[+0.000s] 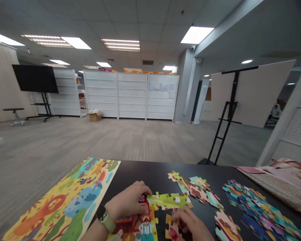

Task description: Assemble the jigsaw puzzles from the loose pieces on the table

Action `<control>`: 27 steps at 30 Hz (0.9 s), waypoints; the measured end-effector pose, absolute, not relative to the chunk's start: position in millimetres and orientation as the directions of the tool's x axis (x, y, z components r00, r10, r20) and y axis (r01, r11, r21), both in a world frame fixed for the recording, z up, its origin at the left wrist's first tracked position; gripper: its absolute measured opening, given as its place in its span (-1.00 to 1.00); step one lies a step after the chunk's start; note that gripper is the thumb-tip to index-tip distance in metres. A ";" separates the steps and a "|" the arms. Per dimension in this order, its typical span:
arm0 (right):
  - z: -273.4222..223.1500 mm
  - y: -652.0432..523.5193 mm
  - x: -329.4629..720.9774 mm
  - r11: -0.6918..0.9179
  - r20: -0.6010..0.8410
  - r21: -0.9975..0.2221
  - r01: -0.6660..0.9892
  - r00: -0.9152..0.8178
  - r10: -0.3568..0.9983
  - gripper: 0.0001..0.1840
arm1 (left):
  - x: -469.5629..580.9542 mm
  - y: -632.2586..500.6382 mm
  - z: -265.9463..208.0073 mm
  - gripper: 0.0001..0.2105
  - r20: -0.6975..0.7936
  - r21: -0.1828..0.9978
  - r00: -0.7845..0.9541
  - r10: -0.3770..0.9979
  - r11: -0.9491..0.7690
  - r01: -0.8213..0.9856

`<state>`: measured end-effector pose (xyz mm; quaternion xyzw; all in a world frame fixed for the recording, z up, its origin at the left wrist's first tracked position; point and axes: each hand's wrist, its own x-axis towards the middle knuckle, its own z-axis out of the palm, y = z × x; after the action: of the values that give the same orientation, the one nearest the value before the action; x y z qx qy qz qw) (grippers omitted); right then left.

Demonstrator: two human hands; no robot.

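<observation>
Grey carpet (140, 137) out past both hands, white shelving (130, 97) far beyond, TV on a wheeled stand (35, 78) and round stool (13, 109) far off to the left, cardboard box (94, 115) by the shelving. Black easel stand (228, 117) with pale board (261, 93), beyond and right of the right grip.

Black worktop (145, 172) under everything near. Left grip (140, 201), green-strapped watch (106, 217) at wrist: thumb and fingers apart over red barn top of the farm puzzle (146, 229), touching; pinching or only pressing, cannot tell. Farmer in teal overalls just below that grip. Green sheep strip (172, 201) between both hands, slightly beyond. Right grip (180, 219): fingertips together on pig piece (174, 234), apart from the farmer section; contact with worktop hidden.

Left of left grip: yellow animal picture (75, 197), flat. Beyond right grip: loose brown-green pieces (198, 190). Right of it: red-brown pieces (227, 226), then blue-teal pile (268, 214), overlapping; patterned cloth item (273, 190) past that.
</observation>
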<state>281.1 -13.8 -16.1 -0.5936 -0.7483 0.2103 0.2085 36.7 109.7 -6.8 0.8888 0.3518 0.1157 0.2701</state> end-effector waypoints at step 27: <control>8.6 10.4 290.1 0.532 0.170 -0.527 0.662 -0.531 0.830 -0.46 | 61.7 89.0 1.7 -0.71 0.049 0.562 0.823 0.566 -0.697 0.445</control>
<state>290.1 10.4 8.6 -0.4384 -0.8509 0.2041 0.2053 61.7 89.0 1.7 0.9146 0.2763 0.1096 0.2742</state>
